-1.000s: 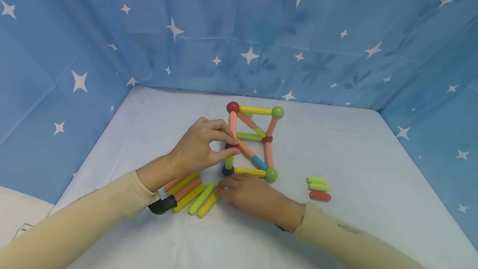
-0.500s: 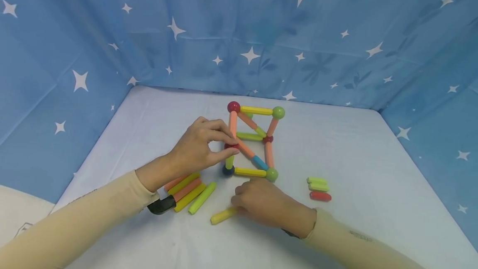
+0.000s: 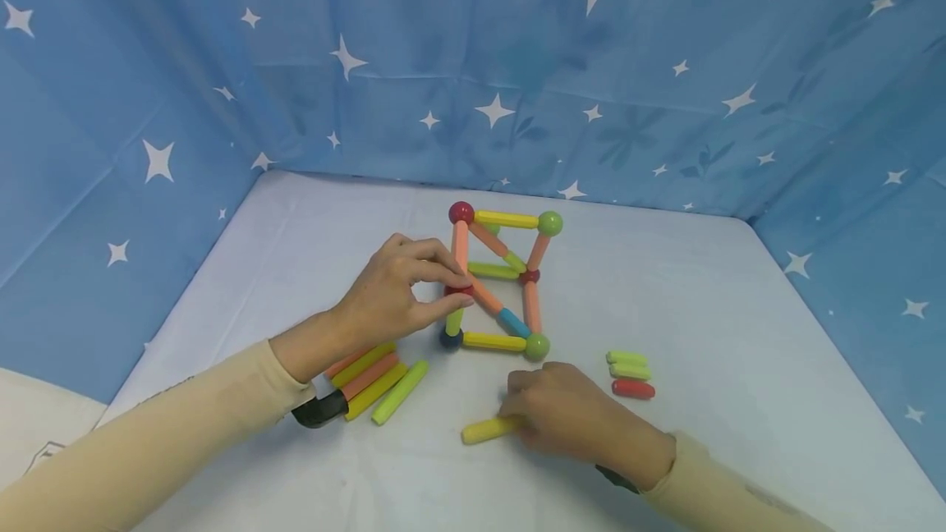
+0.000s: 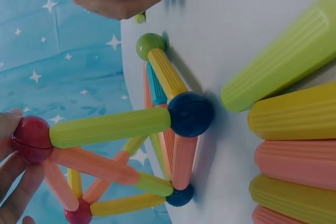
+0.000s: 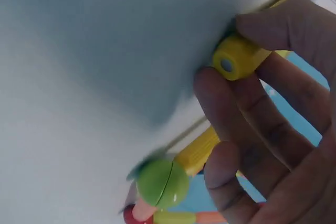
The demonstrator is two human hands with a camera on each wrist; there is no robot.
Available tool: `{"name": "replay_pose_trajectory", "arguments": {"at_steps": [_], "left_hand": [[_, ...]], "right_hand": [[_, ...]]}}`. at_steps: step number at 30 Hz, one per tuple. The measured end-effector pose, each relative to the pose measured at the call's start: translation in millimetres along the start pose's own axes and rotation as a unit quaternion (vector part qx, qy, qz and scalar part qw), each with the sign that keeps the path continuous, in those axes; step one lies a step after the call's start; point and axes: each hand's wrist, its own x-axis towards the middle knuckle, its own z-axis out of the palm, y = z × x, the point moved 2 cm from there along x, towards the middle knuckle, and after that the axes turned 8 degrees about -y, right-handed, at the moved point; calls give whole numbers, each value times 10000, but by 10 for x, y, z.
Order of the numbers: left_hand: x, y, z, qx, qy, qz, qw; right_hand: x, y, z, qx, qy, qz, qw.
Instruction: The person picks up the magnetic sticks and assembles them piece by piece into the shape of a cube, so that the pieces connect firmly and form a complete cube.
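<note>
From the head view, the left hand (image 3: 392,294) pinches a red ball (image 3: 458,291) on the near left upright of the rod frame (image 3: 497,282), thumb and fingers closed on it, while the right hand (image 3: 572,417) lies curled on a yellow rod (image 3: 484,431) on the table (image 3: 739,351), in front of the frame; loose rods (image 3: 373,380) lie by the left wrist and three short pieces (image 3: 630,373) to the right. The left wrist view shows fingertips (image 4: 16,150) clamped on the red ball, a green rod running from it to a dark blue ball (image 4: 190,114). The right wrist view shows fingers (image 5: 247,114) wrapped round the yellow rod's end (image 5: 233,59), a green ball (image 5: 161,182) just beyond
</note>
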Motion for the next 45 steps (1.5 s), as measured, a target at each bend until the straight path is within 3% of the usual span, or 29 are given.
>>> {"name": "replay_pose_trajectory", "arguments": {"at_steps": [4, 7, 11, 17, 27, 31, 36, 41, 43, 45], "left_hand": [[1, 8, 8, 26, -17, -55, 10000], [3, 14, 13, 57, -18, -104, 9999], [0, 23, 23, 54, -22, -138, 9999], [4, 36, 37, 1, -3, -112, 9999], [29, 65, 53, 68, -27, -60, 10000], [63, 102, 76, 662, -42, 77, 9978], [113, 159, 142, 1686, -165, 229, 9853], [107, 153, 181, 1895, -83, 84, 9818], [98, 142, 189, 1868, -38, 49, 9824], [90, 133, 196, 1827, 13, 42, 9832]], "right_hand": [[-52, 114, -27, 156, 62, 1, 9999], [-95, 274, -163, 432, 515, 191, 9976], [-134, 489, -396, 815, 1335, 542, 9862], [-131, 638, -595, 1194, 1926, 533, 9725], [-57, 624, -744, 1361, 2177, 475, 9653], [-58, 620, -772, 1369, 2206, 359, 9651], [-85, 637, -788, 1510, 2251, 154, 9624], [-97, 688, -815, 1819, 2097, -80, 9607], [-104, 753, -829, 2087, 2112, -237, 9546], [-109, 861, -838, 2509, 2256, -333, 9408]]}}
